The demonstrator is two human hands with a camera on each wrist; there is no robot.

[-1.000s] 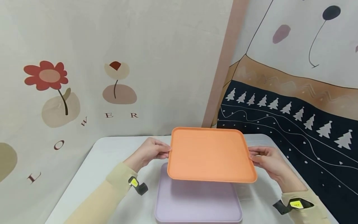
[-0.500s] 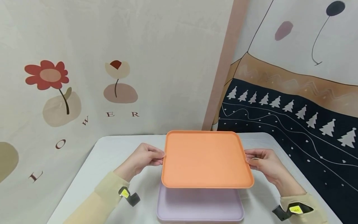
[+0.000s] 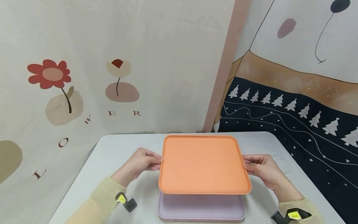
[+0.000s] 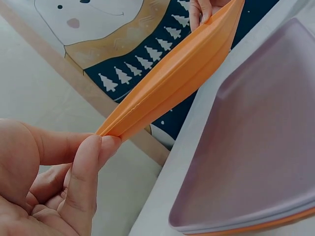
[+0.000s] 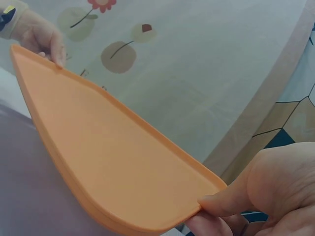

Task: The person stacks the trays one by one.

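Observation:
An orange rectangular tray (image 3: 204, 165) with a low rim is held up in the air, tilted with its inner face toward the head camera. My left hand (image 3: 144, 163) pinches its left edge between thumb and fingers; the left wrist view shows the thumb (image 4: 84, 177) at the rim. On the opposite side my right hand (image 3: 264, 168) pinches the right edge, its thumb (image 5: 221, 201) over the rim in the right wrist view. Below lies a lilac tray (image 3: 201, 208), partly hidden behind the orange one. Its stack shows a pale rim and an orange rim (image 4: 275, 222) underneath.
The trays are over a table with a white cloth (image 3: 117, 149). A pale curtain (image 3: 173, 62) printed with flowers and letters stands behind it. A dark cloth with white trees (image 3: 279, 121) hangs along the right side.
Both hands have lowered the orange tray toward the lilac one and shifted it a little left in the head view. It now covers more of the lilac tray.

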